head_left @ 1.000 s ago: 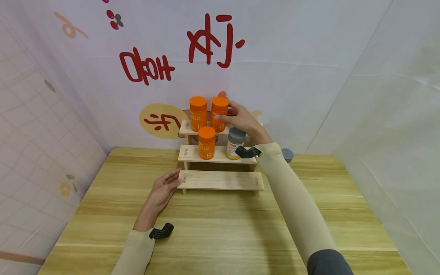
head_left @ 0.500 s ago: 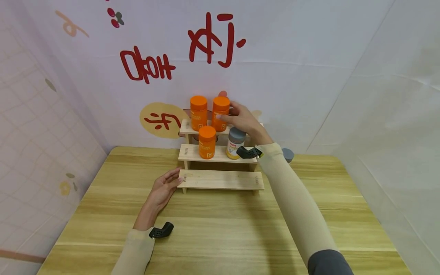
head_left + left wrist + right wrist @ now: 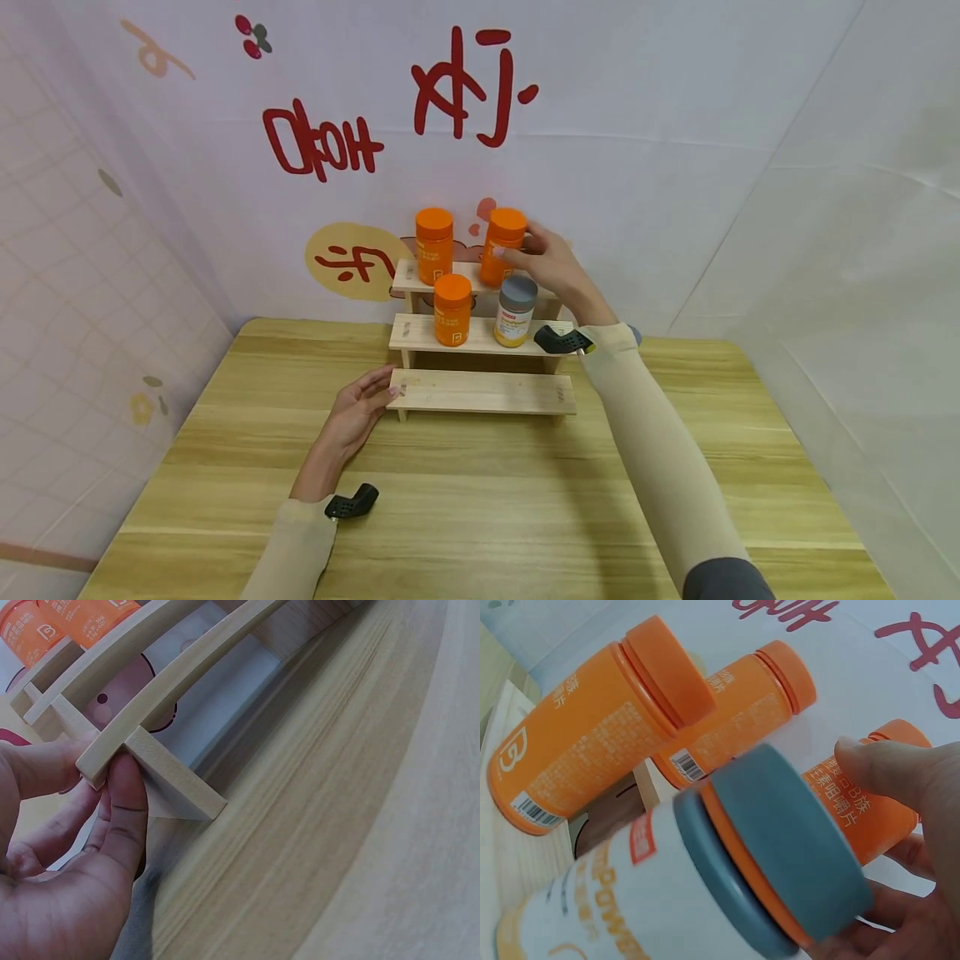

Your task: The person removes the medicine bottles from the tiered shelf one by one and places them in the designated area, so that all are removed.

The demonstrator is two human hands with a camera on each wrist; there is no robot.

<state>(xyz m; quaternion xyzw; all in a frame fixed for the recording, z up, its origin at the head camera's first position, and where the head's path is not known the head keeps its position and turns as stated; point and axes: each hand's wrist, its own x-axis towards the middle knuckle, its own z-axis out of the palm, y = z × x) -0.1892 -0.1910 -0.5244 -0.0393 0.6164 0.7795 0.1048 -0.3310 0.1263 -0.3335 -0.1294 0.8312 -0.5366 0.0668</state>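
My right hand (image 3: 551, 265) grips an orange bottle (image 3: 501, 250) at the top tier of a small wooden stepped shelf (image 3: 480, 392). In the right wrist view its thumb (image 3: 877, 769) lies along the bottle's label. A second orange bottle (image 3: 433, 250) stands to the left on that tier. On the middle tier are a third orange bottle (image 3: 452, 312) and a white bottle with a grey lid (image 3: 515, 312), just below my right hand. My left hand (image 3: 356, 417) pinches the left end of the lowest board (image 3: 135, 720) between thumb and fingers.
The shelf stands on a wood-grain table (image 3: 465, 508), close to a white wall sheet (image 3: 637, 167) with red lettering. Behind my right sleeve (image 3: 660, 433) a round grey thing (image 3: 636, 335) shows in part.
My right hand has shifted the orange bottle to the right along the top tier, widening the gap from its neighbour. My left hand stays on the lowest board.
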